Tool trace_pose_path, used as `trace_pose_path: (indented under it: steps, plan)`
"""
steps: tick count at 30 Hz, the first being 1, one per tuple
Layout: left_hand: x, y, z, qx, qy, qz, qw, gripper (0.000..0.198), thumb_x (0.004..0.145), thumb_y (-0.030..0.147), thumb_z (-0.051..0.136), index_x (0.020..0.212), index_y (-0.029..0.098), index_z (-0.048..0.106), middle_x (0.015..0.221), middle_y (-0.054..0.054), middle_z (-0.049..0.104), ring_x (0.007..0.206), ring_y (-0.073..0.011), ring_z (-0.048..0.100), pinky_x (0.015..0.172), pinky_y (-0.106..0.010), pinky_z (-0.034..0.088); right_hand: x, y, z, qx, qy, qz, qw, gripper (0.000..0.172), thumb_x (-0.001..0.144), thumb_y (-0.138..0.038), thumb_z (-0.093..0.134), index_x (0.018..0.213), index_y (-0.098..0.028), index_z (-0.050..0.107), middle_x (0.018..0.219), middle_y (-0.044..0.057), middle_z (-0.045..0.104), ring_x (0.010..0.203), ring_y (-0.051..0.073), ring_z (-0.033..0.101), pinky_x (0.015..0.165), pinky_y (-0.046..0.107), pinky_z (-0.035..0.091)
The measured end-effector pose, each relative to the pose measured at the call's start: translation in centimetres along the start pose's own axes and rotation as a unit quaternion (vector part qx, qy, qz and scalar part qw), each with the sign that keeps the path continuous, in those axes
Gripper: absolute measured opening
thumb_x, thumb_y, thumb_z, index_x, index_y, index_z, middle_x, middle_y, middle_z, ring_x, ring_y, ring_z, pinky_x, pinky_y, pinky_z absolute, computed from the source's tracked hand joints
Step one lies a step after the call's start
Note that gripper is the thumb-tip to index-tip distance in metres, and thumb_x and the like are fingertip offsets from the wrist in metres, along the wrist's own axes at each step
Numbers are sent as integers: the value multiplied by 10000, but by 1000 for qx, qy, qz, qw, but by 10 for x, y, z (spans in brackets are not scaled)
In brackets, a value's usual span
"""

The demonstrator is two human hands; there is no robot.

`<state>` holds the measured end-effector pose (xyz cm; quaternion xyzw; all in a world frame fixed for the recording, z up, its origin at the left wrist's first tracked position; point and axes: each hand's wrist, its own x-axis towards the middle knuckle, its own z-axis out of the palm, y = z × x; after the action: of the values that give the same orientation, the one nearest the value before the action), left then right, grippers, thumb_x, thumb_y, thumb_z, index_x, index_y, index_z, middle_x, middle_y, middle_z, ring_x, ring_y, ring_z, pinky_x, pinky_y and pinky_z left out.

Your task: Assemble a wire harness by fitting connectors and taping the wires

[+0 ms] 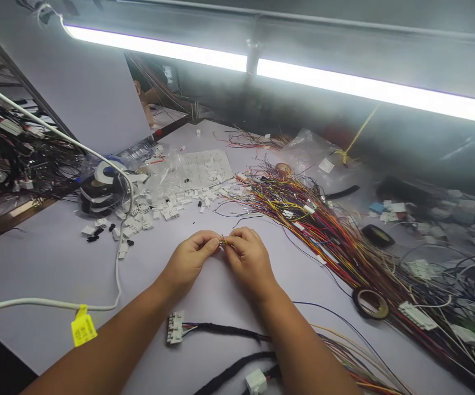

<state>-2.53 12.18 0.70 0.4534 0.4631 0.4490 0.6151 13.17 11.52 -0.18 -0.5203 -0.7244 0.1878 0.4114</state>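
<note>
My left hand (190,258) and my right hand (248,258) meet above the middle of the table, fingertips pinched together on the ends of thin coloured wires (224,241). Both hands are closed in a pinch. Under my forearms lies a black-sleeved harness with a white connector (175,327), and a second white connector (256,381) sits near the bottom edge. A long bundle of red, yellow and orange wires (323,230) runs diagonally to the right of my hands.
Several small white connector housings (159,206) lie scattered at the back left beside plastic bags (167,167). A white cable (116,258) with a yellow tag (83,328) loops on the left. Tape rolls (371,303) (378,235) and tangled harnesses fill the right. A light tube (303,77) glows above.
</note>
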Motion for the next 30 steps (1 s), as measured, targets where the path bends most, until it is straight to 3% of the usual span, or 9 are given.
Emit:
trace_pose_path:
  steps: [4, 6, 11, 14, 16, 21, 30]
  plan:
    - [2, -3, -2, -8, -11, -6, 1000, 198, 814, 365, 689, 883, 179, 707, 905, -42, 663, 891, -185, 569, 861, -299, 424, 3, 0, -3, 143, -8, 70, 987, 63, 834, -238, 636, 821, -233, 697, 830, 18, 613, 782, 160, 579, 694, 271, 461]
    - [2, -4, -3, -15, -22, -10, 1000, 199, 831, 359, 672, 904, 177, 706, 903, -41, 663, 882, -178, 569, 863, -300, 427, 4, -1, -4, 180, -21, 104, 978, 102, 838, -259, 619, 764, -218, 675, 771, 5, 619, 711, 144, 570, 648, 255, 448]
    - [4, -5, -6, -105, -24, -61, 992, 244, 777, 283, 739, 995, 175, 707, 936, -42, 678, 883, -165, 600, 903, -309, 442, 3, -2, -3, 190, -20, 171, 967, 184, 844, -339, 576, 744, -199, 640, 683, -8, 599, 641, 140, 527, 595, 246, 426]
    - [5, -2, -8, -152, -32, -80, 985, 371, 788, 219, 737, 1148, 227, 650, 926, -20, 684, 891, -148, 616, 918, -306, 453, 3, -2, -1, 190, -14, 187, 964, 180, 839, -342, 572, 745, -201, 634, 640, -18, 580, 593, 133, 508, 558, 238, 413]
    - [6, 0, -9, -169, -33, -95, 981, 416, 803, 195, 725, 1202, 228, 614, 939, -27, 689, 903, -146, 622, 911, -302, 465, 3, -2, 0, 186, -13, 192, 964, 162, 834, -324, 574, 742, -202, 632, 622, -23, 576, 572, 130, 500, 549, 237, 410]
    - [6, 3, -9, -179, -29, -118, 976, 303, 798, 179, 728, 1091, 141, 659, 957, -73, 704, 879, -148, 633, 857, -274, 495, 3, -1, 0, 162, -6, 167, 973, 114, 817, -267, 574, 741, -202, 631, 700, -8, 609, 631, 135, 529, 596, 244, 424]
    - [5, 1, -8, -166, -25, -100, 981, 309, 757, 233, 774, 1044, 159, 687, 915, -46, 720, 837, -126, 635, 846, -250, 482, 2, -2, 0, 111, -3, 125, 986, 101, 810, -195, 566, 715, -201, 600, 711, -10, 588, 650, 132, 528, 622, 244, 410]
